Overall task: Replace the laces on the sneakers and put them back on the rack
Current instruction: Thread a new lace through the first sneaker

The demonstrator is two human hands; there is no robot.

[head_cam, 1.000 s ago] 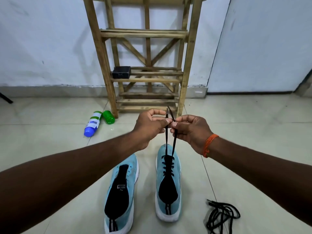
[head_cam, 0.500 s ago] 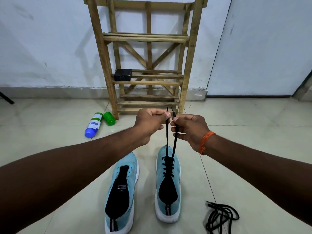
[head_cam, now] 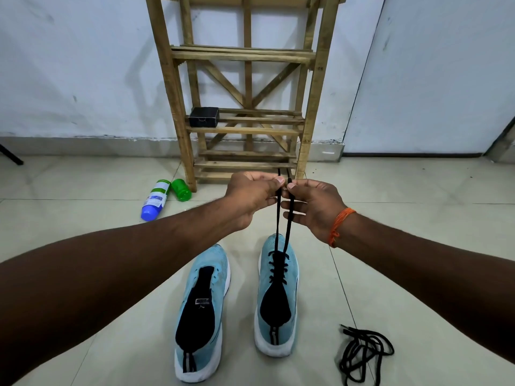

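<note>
While your left hand (head_cam: 250, 199) and right hand (head_cam: 315, 210) each pinch one end of the black lace (head_cam: 277, 218), the laced sneaker (head_cam: 277, 307) lies flat on the floor (head_cam: 418, 218) beside its unlaced mate (head_cam: 202, 316), long axis and toe aimed at the wooden rack (head_cam: 245, 55).

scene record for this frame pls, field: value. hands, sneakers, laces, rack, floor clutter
left hand: pinches one end of the black lace
right hand: pinches the other end
laced sneaker: light blue, partly laced, on the floor
unlaced sneaker: beside it, no lace
spare lace: loose black pile on the floor
rack: wooden, holds a small black box
clutter: lying bottle, green container
</note>
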